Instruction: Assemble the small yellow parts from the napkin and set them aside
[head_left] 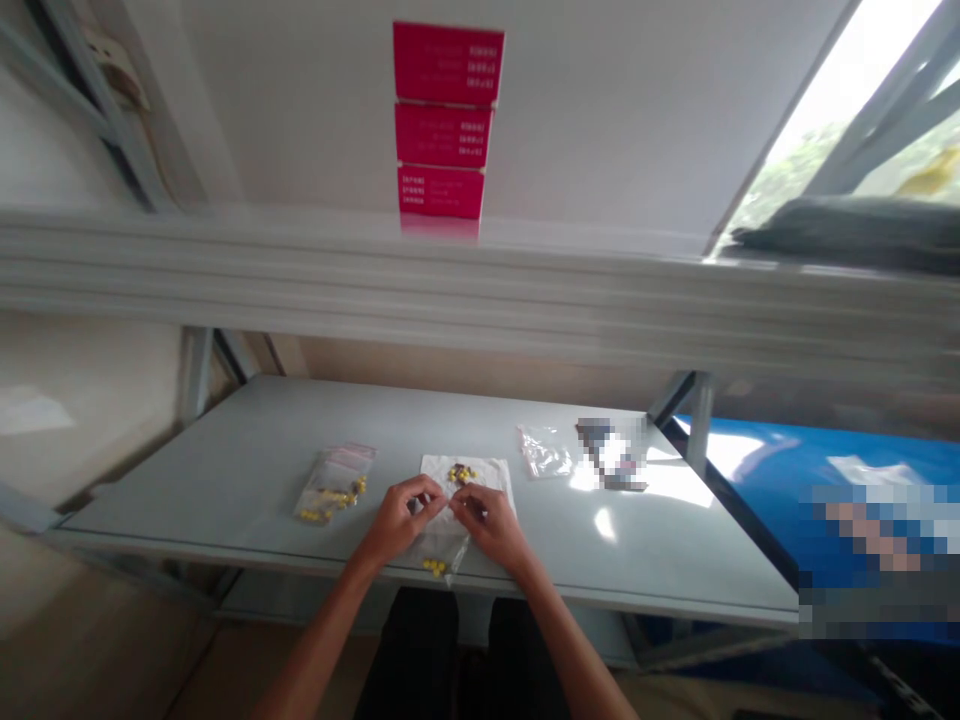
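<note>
My left hand (402, 516) and my right hand (491, 522) meet over the near edge of the grey shelf (225, 470). Both pinch the top of a small clear plastic bag (442, 550) that hangs between them, with a few yellow pieces at its bottom. Just behind the hands lies a white sheet (484, 472) with a small heap of yellow and dark pieces (460, 472) on it. A sealed clear bag with yellow pieces (332, 486) lies to the left of my left hand.
An empty-looking clear bag (545, 452) lies right of the white sheet, beside a blurred-out item. A shelf beam (480, 290) runs overhead, with three pink boxes (446, 120) stacked above it. A blue surface (780, 480) adjoins on the right.
</note>
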